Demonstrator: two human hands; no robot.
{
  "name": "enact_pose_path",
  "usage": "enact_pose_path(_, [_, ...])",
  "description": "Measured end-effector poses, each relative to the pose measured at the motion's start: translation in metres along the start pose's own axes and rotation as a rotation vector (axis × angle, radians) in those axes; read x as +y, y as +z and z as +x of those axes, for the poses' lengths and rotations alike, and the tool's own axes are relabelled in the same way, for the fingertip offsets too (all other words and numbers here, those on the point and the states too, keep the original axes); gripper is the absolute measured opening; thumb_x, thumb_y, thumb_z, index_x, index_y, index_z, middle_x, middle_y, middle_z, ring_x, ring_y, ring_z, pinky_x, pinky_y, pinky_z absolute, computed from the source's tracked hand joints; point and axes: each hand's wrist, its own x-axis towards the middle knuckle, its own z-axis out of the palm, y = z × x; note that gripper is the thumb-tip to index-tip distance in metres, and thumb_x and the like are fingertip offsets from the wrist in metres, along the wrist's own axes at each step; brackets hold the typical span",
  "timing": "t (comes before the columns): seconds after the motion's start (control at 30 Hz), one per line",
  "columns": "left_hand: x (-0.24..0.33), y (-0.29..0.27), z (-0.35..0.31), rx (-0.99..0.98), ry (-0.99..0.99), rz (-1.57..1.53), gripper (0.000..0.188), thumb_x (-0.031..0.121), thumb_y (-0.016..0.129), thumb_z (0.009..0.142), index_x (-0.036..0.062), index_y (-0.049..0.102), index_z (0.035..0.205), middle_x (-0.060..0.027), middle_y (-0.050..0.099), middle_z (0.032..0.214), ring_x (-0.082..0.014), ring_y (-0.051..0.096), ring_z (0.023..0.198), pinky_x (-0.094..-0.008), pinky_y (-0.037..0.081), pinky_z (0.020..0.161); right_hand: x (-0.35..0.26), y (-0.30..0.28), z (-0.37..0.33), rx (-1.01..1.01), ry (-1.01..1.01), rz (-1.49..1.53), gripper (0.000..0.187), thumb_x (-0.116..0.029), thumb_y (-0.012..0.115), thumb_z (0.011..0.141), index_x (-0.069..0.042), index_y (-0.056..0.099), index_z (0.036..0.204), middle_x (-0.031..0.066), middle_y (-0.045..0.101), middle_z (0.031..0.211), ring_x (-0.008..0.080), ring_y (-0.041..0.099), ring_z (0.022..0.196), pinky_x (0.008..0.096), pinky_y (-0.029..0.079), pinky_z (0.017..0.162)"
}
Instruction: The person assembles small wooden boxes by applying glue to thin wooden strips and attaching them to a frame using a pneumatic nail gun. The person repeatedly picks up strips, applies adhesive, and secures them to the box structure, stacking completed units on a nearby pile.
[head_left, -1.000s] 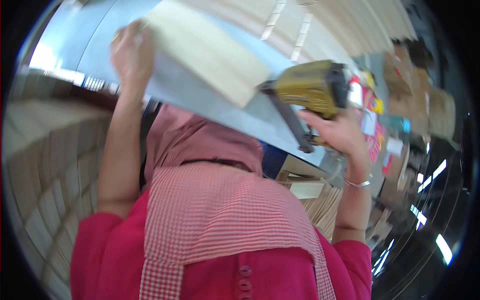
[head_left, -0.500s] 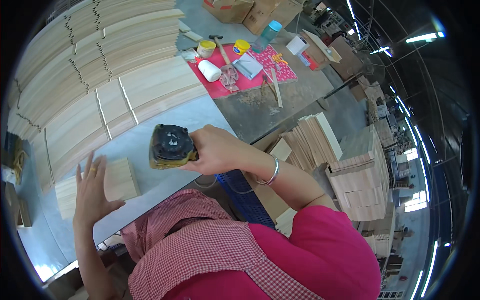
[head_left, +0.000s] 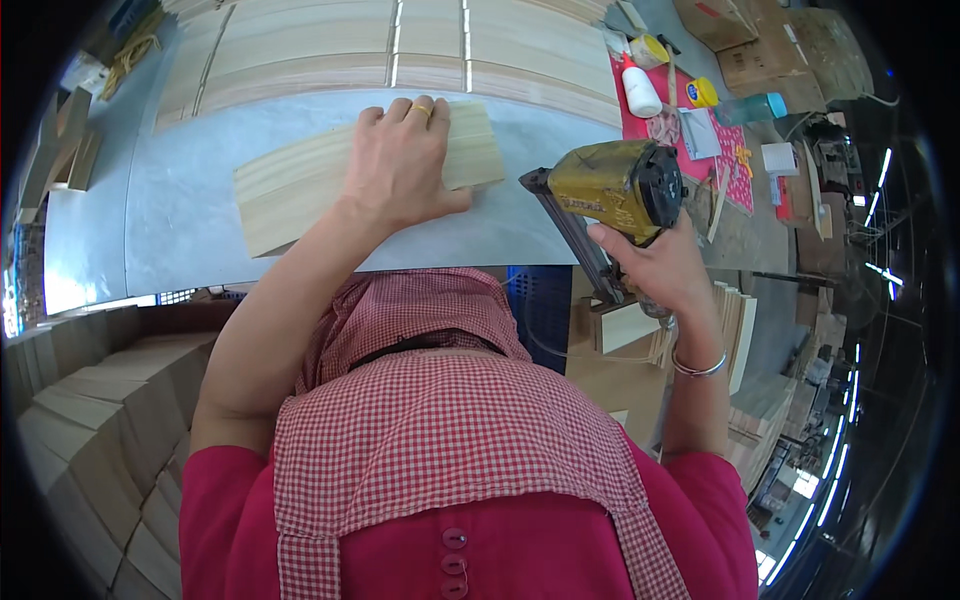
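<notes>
My left hand [head_left: 398, 165] lies across a pale wooden board [head_left: 292, 190] on the grey-white worktop [head_left: 180, 230]. Its fingers curl over the far edge and the thumb rests by the near edge, gripping the board. A yellow and black nail gun [head_left: 605, 185] is in my right hand [head_left: 668, 268], which is wrapped round its handle. The tool's nose points left towards the board's right end, with a gap between them. Its dark magazine slants down towards my body. The palm side of my left hand is hidden.
Stacked wooden panels [head_left: 300, 45] line the worktop's far side. To the right, a pink cloth [head_left: 634, 125] carries a white bottle [head_left: 641, 92], a yellow tub [head_left: 702, 92] and orange scissors [head_left: 743, 156]. Wood stacks [head_left: 100, 420] stand at lower left, and a blue crate [head_left: 540, 315] is below the worktop.
My view has turned left. My left hand has gone from spread fingers over the board to gripping it, and the board now sits at a different angle. The nail gun now shows side-on.
</notes>
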Motion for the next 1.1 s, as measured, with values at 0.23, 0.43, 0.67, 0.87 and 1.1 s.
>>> enact_pose_path(0.23, [0.0, 0.007, 0.0, 0.054, 0.004, -0.006, 0.089, 0.048, 0.078, 0.064, -0.0032, 0.057, 0.134, -0.0164, 0.062, 0.125, -0.0291, 0.059, 0.118, -0.0461, 0.045, 0.101, -0.008, 0.008, 0.015, -0.098, -0.008, -0.073, 0.045, -0.022, 0.082, 0.087, 0.002, 0.065, 0.121, 0.0085, 0.073, 0.108, 0.0156, 0.067, 0.094, 0.032, 0.054, 0.084])
enact_pose_path(0.43, [0.002, 0.004, -0.001, 0.028, -0.019, -0.018, 0.089, 0.048, 0.078, 0.064, -0.0028, 0.057, 0.134, -0.016, 0.062, 0.125, -0.0284, 0.059, 0.118, -0.0464, 0.045, 0.103, -0.018, 0.008, 0.018, -0.129, 0.115, -0.129, 0.049, -0.024, 0.084, 0.085, 0.002, 0.065, 0.121, 0.0091, 0.072, 0.105, 0.0159, 0.066, 0.09, 0.032, 0.054, 0.079])
enact_pose_path(0.67, [-0.002, 0.004, -0.008, 0.051, 0.0, 0.014, 0.093, 0.049, 0.078, 0.068, -0.0001, 0.051, 0.141, -0.0178, 0.058, 0.134, -0.0315, 0.055, 0.125, -0.0494, 0.042, 0.108, -0.031, 0.001, 0.03, -0.106, -0.145, -0.273, 0.046, -0.024, 0.083, 0.083, 0.001, 0.067, 0.117, 0.0163, 0.074, 0.106, 0.0295, 0.07, 0.097, 0.0386, 0.054, 0.088])
enact_pose_path(0.87, [-0.055, -0.029, -0.052, -0.001, -0.053, 0.105, 0.098, 0.046, 0.082, 0.066, 0.0016, 0.047, 0.146, -0.018, 0.055, 0.138, -0.0329, 0.053, 0.128, -0.0523, 0.04, 0.11, -0.032, 0.004, 0.019, -0.106, -0.073, -0.163, 0.041, -0.023, 0.082, 0.084, 0.0, 0.069, 0.115, 0.0157, 0.075, 0.105, 0.0297, 0.072, 0.097, 0.0382, 0.054, 0.087])
enact_pose_path(1.1, [-0.021, -0.013, -0.034, 0.003, -0.131, -0.002, 0.092, 0.044, 0.082, 0.066, 0.0004, 0.052, 0.141, -0.0147, 0.059, 0.132, -0.0293, 0.056, 0.123, -0.0498, 0.043, 0.105, -0.043, 0.016, 0.016, -0.15, -0.008, -0.147, 0.038, -0.021, 0.082, 0.085, 0.0, 0.071, 0.115, 0.0133, 0.076, 0.105, 0.0248, 0.073, 0.095, 0.0367, 0.055, 0.085])
